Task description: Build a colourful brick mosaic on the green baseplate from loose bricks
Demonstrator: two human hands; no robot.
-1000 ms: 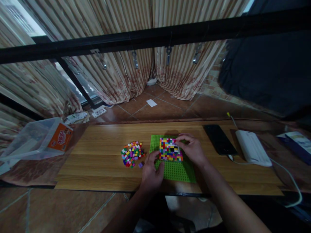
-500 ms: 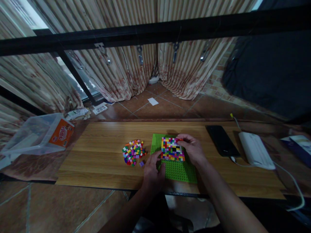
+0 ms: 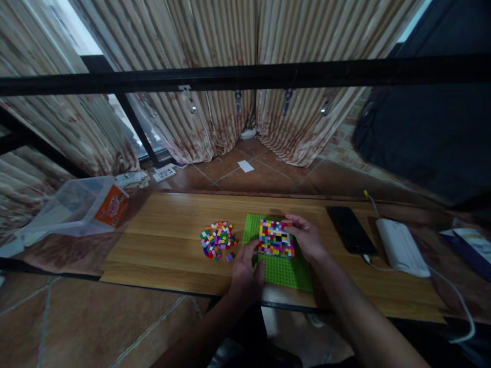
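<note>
A green studded baseplate (image 3: pixel 286 273) lies on the wooden table, bearing a square block of small multicoloured building bricks (image 3: pixel 273 239) with a dark gap right of its middle. My right hand (image 3: pixel 307 238) is at the block's far right corner, thumb and forefinger pinched on what looks like a small red brick (image 3: pixel 287 223), partly hidden by the fingers. At the block's near left edge, my left hand (image 3: pixel 247 268) rests with fingertips touching its side and the thumb apart, over the baseplate. Loose bricks (image 3: pixel 218 239) are heaped left of the baseplate, one purple brick (image 3: pixel 229 257) lying nearest my left hand.
A black phone (image 3: pixel 351 230) with a plugged cable lies right of my right hand, beside a white power bank (image 3: pixel 402 248). On the far left stands a clear plastic bin (image 3: pixel 82 204) with an orange label. A dark metal rail (image 3: pixel 230 76) crosses beyond the table (image 3: pixel 164 245).
The view has shifted and tilted slightly, so the table sits a little differently in it. Both hands stay at the brick block, with hardly any movement against it.
</note>
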